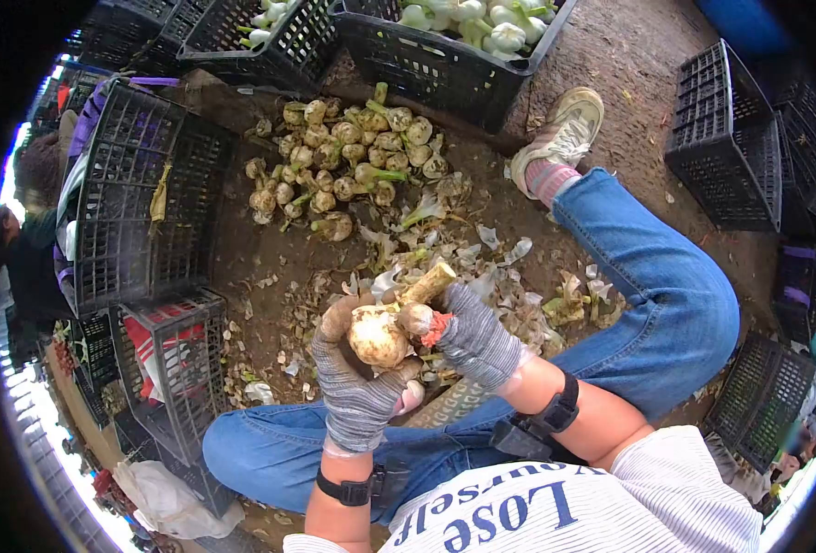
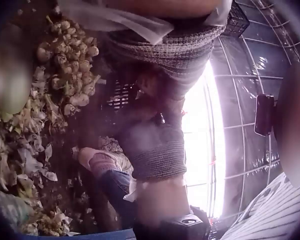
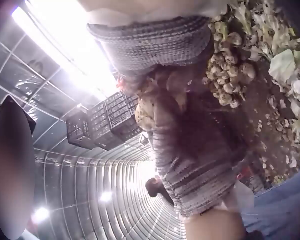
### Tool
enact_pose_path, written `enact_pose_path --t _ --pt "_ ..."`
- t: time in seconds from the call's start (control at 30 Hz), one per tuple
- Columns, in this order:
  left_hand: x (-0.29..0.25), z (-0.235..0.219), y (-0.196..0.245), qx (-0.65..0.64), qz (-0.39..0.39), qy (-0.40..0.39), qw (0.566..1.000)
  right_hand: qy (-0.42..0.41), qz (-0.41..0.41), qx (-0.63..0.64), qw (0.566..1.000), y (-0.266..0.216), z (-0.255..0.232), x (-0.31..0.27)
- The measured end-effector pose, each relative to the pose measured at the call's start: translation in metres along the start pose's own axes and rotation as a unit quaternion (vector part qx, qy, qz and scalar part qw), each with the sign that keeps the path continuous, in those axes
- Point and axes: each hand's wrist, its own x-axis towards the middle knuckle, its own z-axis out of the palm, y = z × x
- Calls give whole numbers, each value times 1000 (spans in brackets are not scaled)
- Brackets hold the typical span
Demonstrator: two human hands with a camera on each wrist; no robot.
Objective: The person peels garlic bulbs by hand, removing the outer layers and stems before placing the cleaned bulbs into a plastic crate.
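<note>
In the head view, the gloved left hand cups a large, dirt-marked garlic bulb from below and the left. The bulb's thick cut stem points up and right. The gloved right hand grips around the stem, with something orange-red at its thumb. The left wrist view shows the left hand at the top and the right glove below, both shadowed. In the right wrist view, the right hand is above the left glove; part of the bulb shows between them.
A pile of trimmed bulbs lies on the soil beyond the hands, with peeled skins nearer. Black crates stand behind, at left and at right. Bent legs in jeans flank the work area.
</note>
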Motion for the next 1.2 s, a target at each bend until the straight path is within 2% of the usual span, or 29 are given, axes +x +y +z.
enact_pose_path --t 0.07,0.17,0.23,0.3,0.37,0.43,0.47,0.5,0.53,0.57,0.6,0.63,0.7,0.73,0.77,0.8,0.87,0.97,1.03,1.1,1.13,1.2 --pt "-1 2 1 2 2 14 1000 -17 12 9 1000 5 -7 4" --pt "-5 1 2 24 -45 31 998 -37 19 17 999 7 -12 7" --pt "-5 -2 1 26 -42 -4 999 -42 15 17 999 4 -12 8" --pt "-2 -3 2 19 -31 -9 999 -48 28 -25 998 -2 -14 7" --pt "-1 -3 -1 12 -21 -13 1000 -59 27 -9 998 -3 -14 7" --pt "-1 -3 -8 -114 -100 68 986 -71 25 6 997 -6 -15 8" --pt "1 -5 -6 -137 -152 72 976 -91 37 -37 995 -10 -18 9" --pt "3 -11 -9 -136 -154 72 976 -110 51 -79 989 -11 -21 10" --pt "5 -21 -12 -290 -235 15 927 -111 52 -78 989 -10 -23 10" --pt "6 -26 -15 -435 -307 -42 846 -121 -25 -174 977 -8 -26 11" --pt "4 -28 -12 -437 -334 -30 835 -130 -102 -266 950 -7 -27 12" --pt "5 -27 -9 -437 -334 -30 835 -131 -102 -266 950 -6 -25 12" --pt "9 -19 -6 -293 -261 -2 920 -97 11 -84 992 -4 -18 11" --pt "8 -15 -6 -211 -235 53 947 -97 11 -85 992 -3 -14 9" --pt "7 -13 -6 -212 -234 54 947 -66 13 -31 997 -2 -10 7" --pt "6 -12 -6 -179 -192 45 964 -36 16 23 999 -2 -8 6" --pt "2 -9 -6 -112 -108 27 988 -35 23 7 999 0 -10 8" --pt "-1 -6 -7 -39 -63 10 997 -34 36 -17 999 1 -14 9" --pt "-2 -7 -8 -31 -61 7 998 -34 42 -24 998 0 -18 8" --pt "-3 -6 -8 -110 -106 37 988 -92 58 53 993 -4 -24 7" --pt "-3 -6 -8 -110 -106 36 988 -92 58 53 993 -6 -24 8" --pt "-2 -6 -7 -83 -133 53 986 -99 17 -75 992 -8 -22 11"
